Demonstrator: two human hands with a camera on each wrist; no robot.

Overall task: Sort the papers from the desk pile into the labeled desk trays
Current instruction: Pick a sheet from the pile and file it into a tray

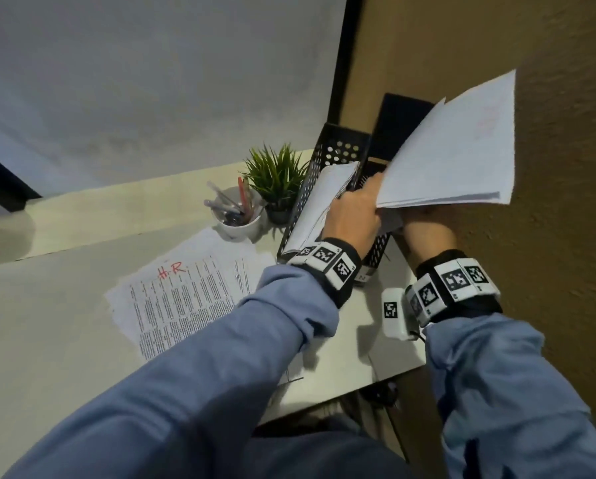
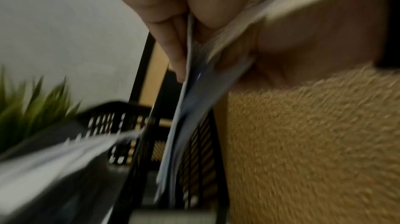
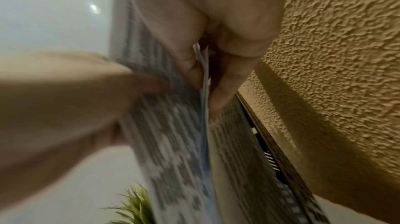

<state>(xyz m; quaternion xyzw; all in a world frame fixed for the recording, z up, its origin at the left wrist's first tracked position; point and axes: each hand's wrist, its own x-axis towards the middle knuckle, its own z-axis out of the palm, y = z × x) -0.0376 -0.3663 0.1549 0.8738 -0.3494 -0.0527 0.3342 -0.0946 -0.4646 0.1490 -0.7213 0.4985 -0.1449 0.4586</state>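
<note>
My right hand [image 1: 424, 228] pinches a stack of white papers [image 1: 455, 157] by its lower edge and holds it raised and tilted over the black mesh trays [image 1: 338, 150] at the desk's back right. The right wrist view shows thumb and fingers clamped on the stack [image 3: 173, 142]. My left hand [image 1: 355, 210] is just left of it, over the trays, pinching a few sheets [image 2: 177, 133] that hang down into a tray. More papers [image 1: 320, 205] lean in the left tray. The desk pile [image 1: 182, 288], topped by a sheet marked "H.R" in red, lies left of my arms.
A small green plant [image 1: 277, 174] and a white cup of pens [image 1: 236, 216] stand left of the trays. A white tagged device [image 1: 395, 312] lies near the desk's right edge. A textured tan wall [image 1: 548, 202] runs close along the right.
</note>
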